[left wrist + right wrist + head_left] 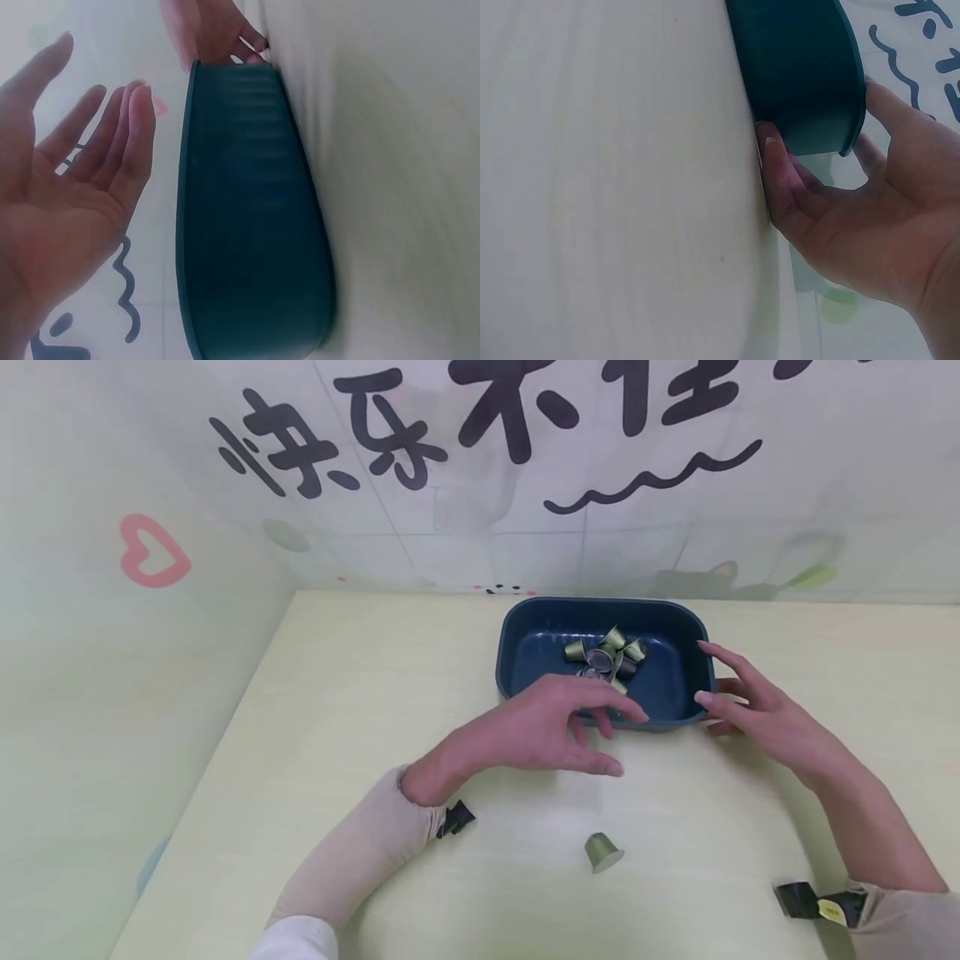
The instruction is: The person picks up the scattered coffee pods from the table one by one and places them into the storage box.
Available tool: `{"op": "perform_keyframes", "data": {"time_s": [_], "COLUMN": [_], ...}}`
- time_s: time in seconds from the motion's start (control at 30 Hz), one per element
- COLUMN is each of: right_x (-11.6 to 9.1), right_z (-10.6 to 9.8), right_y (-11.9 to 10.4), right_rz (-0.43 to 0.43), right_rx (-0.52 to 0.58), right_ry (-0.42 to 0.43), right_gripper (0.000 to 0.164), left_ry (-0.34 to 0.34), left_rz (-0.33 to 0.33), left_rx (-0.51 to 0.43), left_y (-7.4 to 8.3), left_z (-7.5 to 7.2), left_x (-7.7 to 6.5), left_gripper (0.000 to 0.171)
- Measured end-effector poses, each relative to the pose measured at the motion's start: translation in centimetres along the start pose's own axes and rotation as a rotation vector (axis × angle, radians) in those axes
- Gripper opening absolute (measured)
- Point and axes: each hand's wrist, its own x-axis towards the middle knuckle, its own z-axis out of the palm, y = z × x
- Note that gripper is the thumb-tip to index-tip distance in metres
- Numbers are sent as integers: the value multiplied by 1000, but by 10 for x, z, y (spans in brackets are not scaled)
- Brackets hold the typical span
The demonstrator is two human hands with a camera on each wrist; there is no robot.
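A dark blue plastic box [671, 681] stands on the table with several green and dark coffee capsules [601, 659] heaped inside. My left hand [547, 724] hovers over its near rim, fingers spread and relaxed, holding nothing. In the left wrist view that hand [75, 180] is apart from the box's side wall [247, 202]. My right hand [772, 714] holds the box's right end. The right wrist view shows its fingers [780, 176] curled against the end near the tabletop and the thumb side at the rim. Nearer to me, a single green coffee capsule [602, 852] lies tilted on the table.
Behind the box, a white wall [450, 560] with black lettering meets the table's back edge. Another wall [150, 693] with a pink heart borders the table [360, 668] on the left. Black straps [817, 903] sit at both wrists.
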Motion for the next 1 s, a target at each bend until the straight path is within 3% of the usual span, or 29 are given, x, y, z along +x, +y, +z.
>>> {"op": "perform_keyframes", "data": {"time_s": [0.3, 0.47, 1.0], "right_x": [-2, -2, -2], "right_z": [-2, -2, -3], "right_y": [-1, -2, -7], "right_rz": [-6, 8, 70], "right_rx": [-22, -33, -39], "right_ry": [7, 2, -12], "right_gripper": [65, 66, 69], "left_ry": [-170, -256, -386], "left_rz": [10, -18, -127], "left_rx": [73, 173, 293], "left_y": [11, 14, 20], "left_z": [18, 29, 44], "left_x": [-7, -10, -17], "left_gripper": [49, 49, 42]}}
